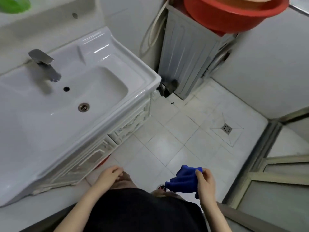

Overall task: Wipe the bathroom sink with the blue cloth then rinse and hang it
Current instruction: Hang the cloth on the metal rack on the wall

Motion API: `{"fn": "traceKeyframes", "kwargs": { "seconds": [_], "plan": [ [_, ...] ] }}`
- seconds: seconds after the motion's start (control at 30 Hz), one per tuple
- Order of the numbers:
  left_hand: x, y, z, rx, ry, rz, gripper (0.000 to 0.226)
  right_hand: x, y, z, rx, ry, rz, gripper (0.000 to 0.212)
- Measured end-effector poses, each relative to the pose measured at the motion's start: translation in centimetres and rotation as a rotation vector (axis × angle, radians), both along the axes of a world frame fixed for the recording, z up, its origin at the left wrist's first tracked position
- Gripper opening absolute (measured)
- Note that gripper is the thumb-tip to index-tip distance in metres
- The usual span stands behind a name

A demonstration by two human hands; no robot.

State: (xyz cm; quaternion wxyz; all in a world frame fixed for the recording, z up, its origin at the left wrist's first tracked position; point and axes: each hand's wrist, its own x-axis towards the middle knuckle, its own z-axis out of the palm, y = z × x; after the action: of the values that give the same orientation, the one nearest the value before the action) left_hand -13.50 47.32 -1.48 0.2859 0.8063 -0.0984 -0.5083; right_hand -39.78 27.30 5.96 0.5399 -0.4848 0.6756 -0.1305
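Low, right hand (206, 185) around blue cloth (183, 180)

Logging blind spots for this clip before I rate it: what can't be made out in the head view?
- Green object: cut off by the top-left edge; what it is is unclear.
- Red basin: cropped by the top edge, contents unseen.
- Faucet: motion-blurred; running or not, cannot tell.
- Blue cloth: bunched in the right hand, wet or dry unknown.
- Left hand: fingers curled, palm hidden.
- Feet: mostly hidden behind the dark clothing.
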Motion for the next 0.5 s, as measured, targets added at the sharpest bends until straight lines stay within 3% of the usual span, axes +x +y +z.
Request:
{"fn": "traceKeyframes", "kwargs": {
  "seconds": [0.1, 0.3, 0.5],
  "plan": [
    [-2.9, -4.4, 0.6, -0.084, -0.011, 0.055, 0.020, -2.5, -2.2, 0.9, -0.023, -0.033, 0.051, 0.021],
    [-4.8, -12.8, 3.9, -0.250, -0.075, 0.023, 0.021, -4.6, -7.7, 3.9, -0.053, -0.180, 0.090, 0.012],
    [-2.7, -18.3, 3.4, -0.240, -0.123, 0.047, 0.023, -3.4, -15.6, 4.7, -0.103, -0.240, 0.075, 0.009]
  ]
}}
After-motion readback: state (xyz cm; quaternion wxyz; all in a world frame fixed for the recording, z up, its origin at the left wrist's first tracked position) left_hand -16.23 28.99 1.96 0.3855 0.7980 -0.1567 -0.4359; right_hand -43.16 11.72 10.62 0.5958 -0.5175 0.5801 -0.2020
